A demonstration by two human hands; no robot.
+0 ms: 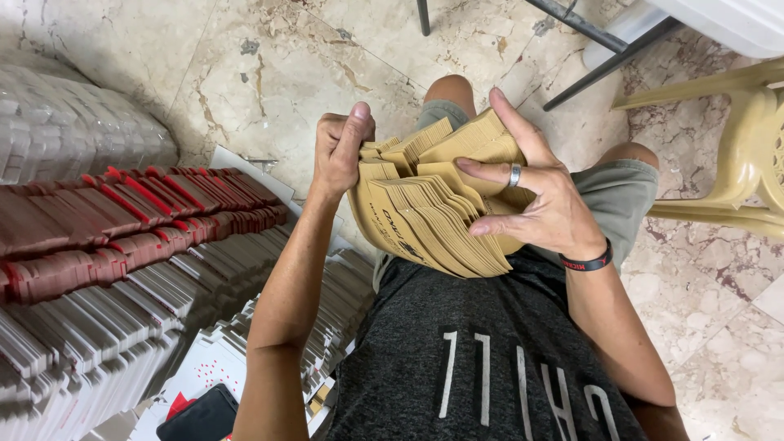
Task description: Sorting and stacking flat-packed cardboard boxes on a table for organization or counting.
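Stack of flat kraft-brown cardboard blanks (433, 204): thin die-cut pieces with curved tab edges and dark print on the faces, fanned so that the edges step out toward your right. The stack sits in front of your chest, above your lap, held between both hands.

Your left hand (341, 151): closed around the left end of the stack, thumb raised straight up along its edge, fingers curled behind it. Forearm runs up from the lower left.

Your right hand (539, 192): spread open across the stack's right face, index finger pointing up along the top blanks, the other fingers (490, 173) splayed over the fanned edges. Ring on one finger, black wristband (590, 262) at the wrist.

To your left, on the marble floor (269, 73): rows of red flat blanks (131, 220) and white flat blanks (98, 335), overlapped like shingles. Yellow plastic chair (739, 155) at far right.
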